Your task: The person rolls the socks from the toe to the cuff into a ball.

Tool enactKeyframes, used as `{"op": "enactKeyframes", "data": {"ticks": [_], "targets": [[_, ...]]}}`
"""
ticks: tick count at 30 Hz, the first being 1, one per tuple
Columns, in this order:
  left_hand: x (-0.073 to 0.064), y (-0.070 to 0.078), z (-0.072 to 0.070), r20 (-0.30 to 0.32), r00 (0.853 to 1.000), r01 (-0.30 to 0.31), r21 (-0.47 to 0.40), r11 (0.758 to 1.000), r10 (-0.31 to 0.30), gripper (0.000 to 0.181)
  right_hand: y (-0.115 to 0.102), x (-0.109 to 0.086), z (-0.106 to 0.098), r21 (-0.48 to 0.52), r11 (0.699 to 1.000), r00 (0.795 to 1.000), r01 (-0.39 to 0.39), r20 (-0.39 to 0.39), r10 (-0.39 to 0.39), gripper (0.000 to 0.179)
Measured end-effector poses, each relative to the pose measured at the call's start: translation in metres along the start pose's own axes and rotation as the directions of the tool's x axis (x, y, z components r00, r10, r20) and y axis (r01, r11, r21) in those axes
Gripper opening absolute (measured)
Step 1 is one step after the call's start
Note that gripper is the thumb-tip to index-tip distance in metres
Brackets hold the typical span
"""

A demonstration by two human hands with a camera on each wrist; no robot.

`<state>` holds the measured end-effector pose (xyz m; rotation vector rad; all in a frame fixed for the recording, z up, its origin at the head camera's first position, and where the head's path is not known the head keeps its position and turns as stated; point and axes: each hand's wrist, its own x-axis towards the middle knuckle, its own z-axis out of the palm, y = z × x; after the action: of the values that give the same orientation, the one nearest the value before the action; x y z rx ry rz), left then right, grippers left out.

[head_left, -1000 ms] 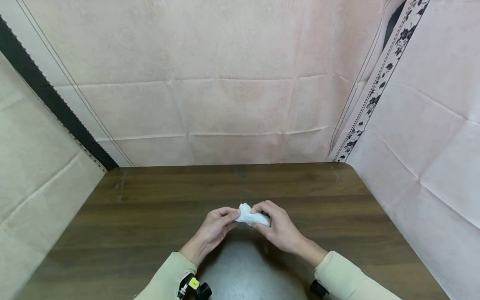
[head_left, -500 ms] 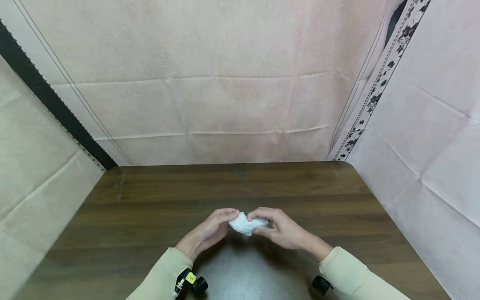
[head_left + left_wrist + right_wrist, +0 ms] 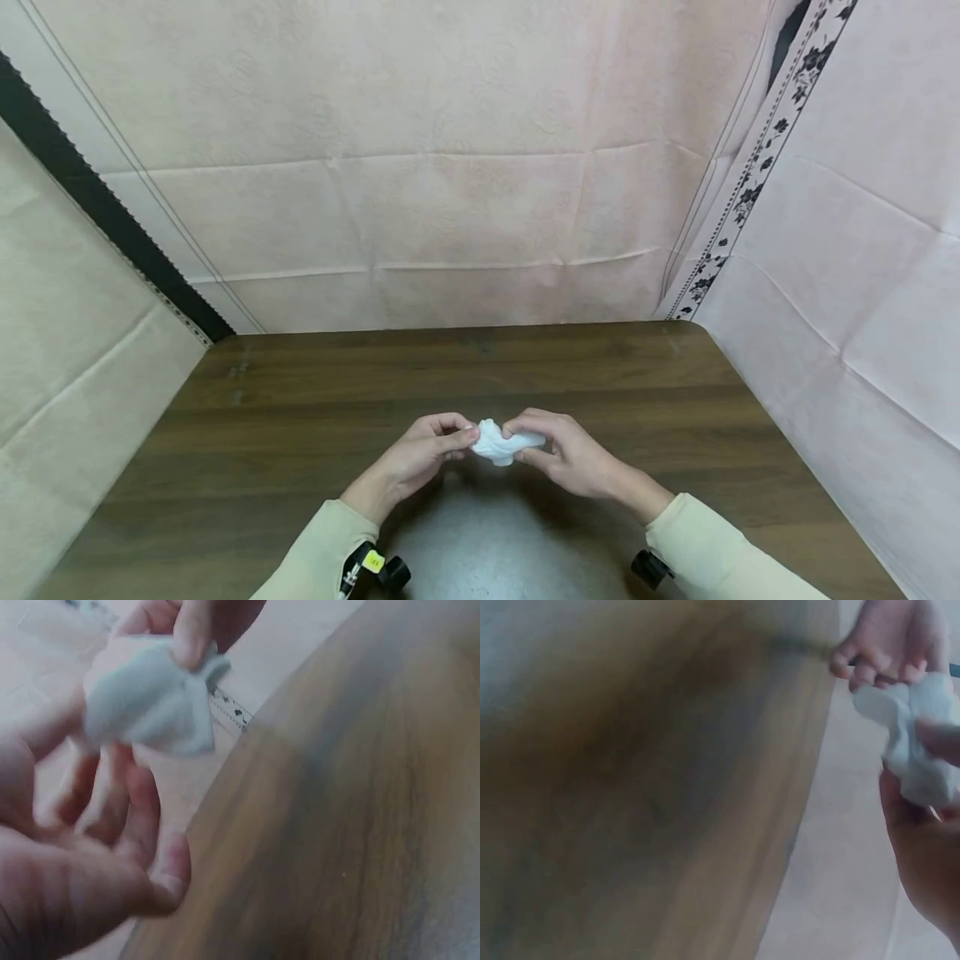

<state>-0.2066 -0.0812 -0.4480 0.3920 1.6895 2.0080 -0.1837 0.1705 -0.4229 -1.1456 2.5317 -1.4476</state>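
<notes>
A small, crumpled bundle of soft white cloth (image 3: 495, 446) is held between the two hands, above the middle of the table. My left hand (image 3: 416, 458) pinches its left end between thumb and forefinger. In the left wrist view that hand's other fingers curl loosely below the cloth (image 3: 154, 701). From the right, my right hand (image 3: 573, 457) grips the bundle, thumb on the near side and fingers over the top. The right wrist view shows folds and a thick, rolled part in the cloth (image 3: 928, 784). Part of it is hidden by the fingers.
The brown wood-grain table (image 3: 337, 375) stretches out under both hands. Pale cloth hangings (image 3: 465, 208) stand behind it and on both sides. A black wrist camera (image 3: 393, 573) sits on the left wrist, another camera (image 3: 649, 568) on the right.
The left hand's hold has shifted; its thumb and forefinger now pinch the cloth's end. The bundle turned and changed shape, and both hands moved slightly.
</notes>
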Motion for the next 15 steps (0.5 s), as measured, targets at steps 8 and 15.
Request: {"op": "enactKeyframes", "data": {"ticks": [8,15], "targets": [[-0.0011,-0.0003,0.0089,-0.052,0.998,-0.052,-0.193,0.98,0.043,0.015,0.0019,-0.0002,0.0077,-0.026,0.999,0.993,0.02,-0.115,-0.023,0.034],[0.0003,-0.0059,0.0086,0.012,0.987,-0.147,-0.352,0.924,0.161,0.019,-0.0054,0.0028,0.007,0.065,0.998,0.996,-0.021,-0.086,0.027,0.036]]}}
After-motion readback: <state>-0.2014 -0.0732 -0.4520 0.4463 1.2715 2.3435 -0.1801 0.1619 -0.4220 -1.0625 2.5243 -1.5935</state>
